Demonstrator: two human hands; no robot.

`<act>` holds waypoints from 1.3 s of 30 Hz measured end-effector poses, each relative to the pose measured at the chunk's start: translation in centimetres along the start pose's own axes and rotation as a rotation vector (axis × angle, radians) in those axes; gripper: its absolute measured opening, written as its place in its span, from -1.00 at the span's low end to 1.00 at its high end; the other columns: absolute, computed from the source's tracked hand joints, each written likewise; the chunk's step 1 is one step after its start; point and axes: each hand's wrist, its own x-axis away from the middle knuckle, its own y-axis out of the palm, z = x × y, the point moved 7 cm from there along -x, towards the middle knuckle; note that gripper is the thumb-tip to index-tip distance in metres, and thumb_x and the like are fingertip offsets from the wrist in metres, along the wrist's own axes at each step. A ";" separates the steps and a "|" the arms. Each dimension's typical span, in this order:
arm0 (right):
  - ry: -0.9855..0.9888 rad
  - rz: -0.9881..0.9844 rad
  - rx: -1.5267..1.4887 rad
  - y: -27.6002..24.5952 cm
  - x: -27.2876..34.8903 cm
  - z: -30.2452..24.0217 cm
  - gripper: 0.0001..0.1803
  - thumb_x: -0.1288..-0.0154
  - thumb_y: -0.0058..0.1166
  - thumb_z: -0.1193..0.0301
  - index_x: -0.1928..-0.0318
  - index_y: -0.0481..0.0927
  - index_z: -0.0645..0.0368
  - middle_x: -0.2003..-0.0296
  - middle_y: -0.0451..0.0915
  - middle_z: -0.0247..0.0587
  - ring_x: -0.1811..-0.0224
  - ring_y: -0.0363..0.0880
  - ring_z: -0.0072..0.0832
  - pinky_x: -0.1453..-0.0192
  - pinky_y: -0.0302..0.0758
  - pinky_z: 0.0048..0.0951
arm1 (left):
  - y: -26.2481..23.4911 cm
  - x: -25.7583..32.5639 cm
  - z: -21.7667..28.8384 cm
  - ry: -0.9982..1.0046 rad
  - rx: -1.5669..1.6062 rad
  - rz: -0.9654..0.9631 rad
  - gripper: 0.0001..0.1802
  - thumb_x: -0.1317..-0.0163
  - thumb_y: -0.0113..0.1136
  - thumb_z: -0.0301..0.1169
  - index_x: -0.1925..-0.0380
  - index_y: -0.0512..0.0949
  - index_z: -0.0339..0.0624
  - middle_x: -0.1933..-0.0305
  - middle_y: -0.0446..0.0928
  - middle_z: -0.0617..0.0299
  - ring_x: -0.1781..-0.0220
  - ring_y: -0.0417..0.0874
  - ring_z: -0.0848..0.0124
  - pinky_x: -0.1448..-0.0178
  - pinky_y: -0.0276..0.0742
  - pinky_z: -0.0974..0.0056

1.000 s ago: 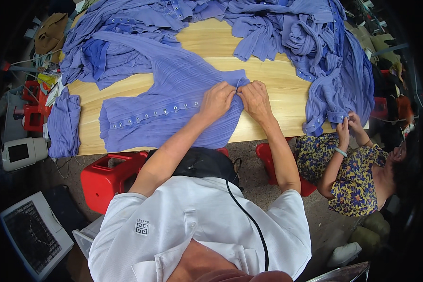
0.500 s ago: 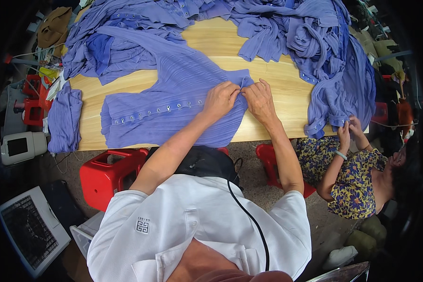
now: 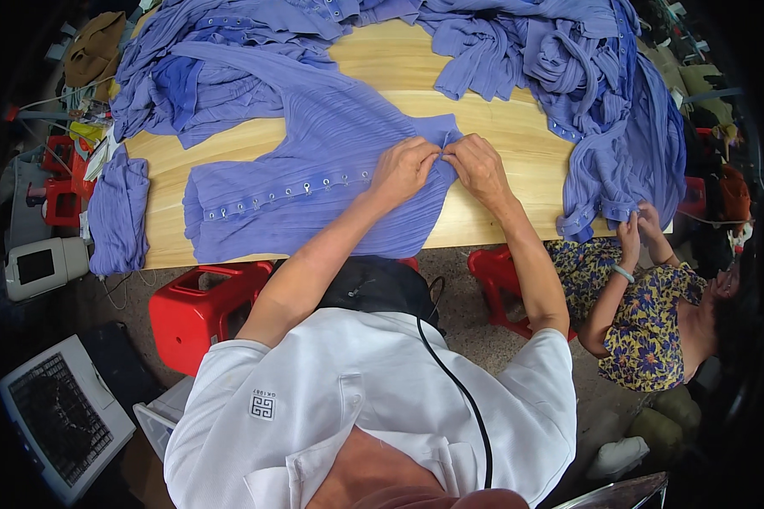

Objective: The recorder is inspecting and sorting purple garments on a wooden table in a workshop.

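A ribbed blue-purple garment point(image 3: 314, 131) lies across the wooden table point(image 3: 382, 68) in front of me. Along its lower part runs a row of metal fasteners on a darker strip. At the garment's right edge my left hand point(image 3: 406, 167) and my right hand point(image 3: 479, 165) meet, fingertips almost touching. Each pinches the cloth between thumb and fingers. Whatever small part lies between the fingertips is hidden. My left wrist rests over the end of the fastener row.
More such garments are heaped along the far edge point(image 3: 229, 34) and far right point(image 3: 569, 59). A folded one point(image 3: 117, 212) hangs at the left edge. At right, a co-worker's hands point(image 3: 635, 227) hold a garment. Red stools point(image 3: 199, 318) stand below the table.
Both my hands stay pinched on the garment's edge, fingertips close together. My right hand's raised fingers have curled down. The whole view has shifted slightly.
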 end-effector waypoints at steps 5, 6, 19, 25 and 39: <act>-0.192 0.019 0.211 -0.4 0.3 -1.4 -0.76 -0.17 0.44 0.52 0.13 0.73 0.16 0.24 0.71 -0.26 0.11 0.71 -0.24 -0.02 0.62 -0.21 | -0.1 -0.3 1.1 0.106 -0.072 -0.074 -0.82 -0.46 0.32 -0.36 0.06 0.79 -0.18 0.16 0.70 0.06 0.07 0.75 0.00 -0.03 0.67 -0.04; -0.199 0.041 0.241 -0.6 0.7 -1.5 -0.74 -0.17 0.43 0.53 0.11 0.73 0.15 0.24 0.71 -0.27 0.10 0.71 -0.25 -0.03 0.63 -0.23 | -0.2 -0.2 1.5 0.109 -0.069 -0.076 -0.82 -0.46 0.32 -0.36 0.06 0.79 -0.18 0.16 0.70 0.06 0.07 0.75 0.00 -0.03 0.67 -0.04; 0.353 0.103 -0.029 -1.1 4.1 1.6 -0.77 -0.23 0.45 0.62 0.09 0.81 0.25 0.18 0.81 -0.07 0.08 0.77 -0.07 -0.02 0.69 -0.14 | 2.7 -2.6 2.4 -0.081 -0.319 -0.105 -0.78 -0.32 0.46 -0.27 0.38 0.79 -0.20 0.25 0.74 0.00 0.13 0.81 -0.07 0.09 0.71 -0.14; 0.318 0.111 0.009 -1.7 4.6 1.8 -0.78 -0.21 0.45 0.62 0.12 0.80 0.22 0.23 0.79 -0.10 0.11 0.75 -0.08 0.01 0.65 -0.13 | 2.8 -3.1 2.6 -0.133 -0.265 -0.145 -0.80 -0.30 0.45 -0.30 0.32 0.74 -0.23 0.22 0.78 -0.06 0.15 0.84 -0.14 0.08 0.73 -0.18; 0.261 0.018 0.040 -1.9 3.0 1.7 -0.85 -0.27 0.46 0.53 0.15 0.82 0.19 0.27 0.78 -0.08 0.15 0.75 -0.08 0.00 0.65 -0.11 | 2.9 -1.7 2.0 -0.013 -0.224 0.044 -0.86 -0.33 0.33 -0.43 0.19 0.81 -0.11 0.22 0.76 0.06 0.14 0.83 -0.05 0.08 0.73 -0.11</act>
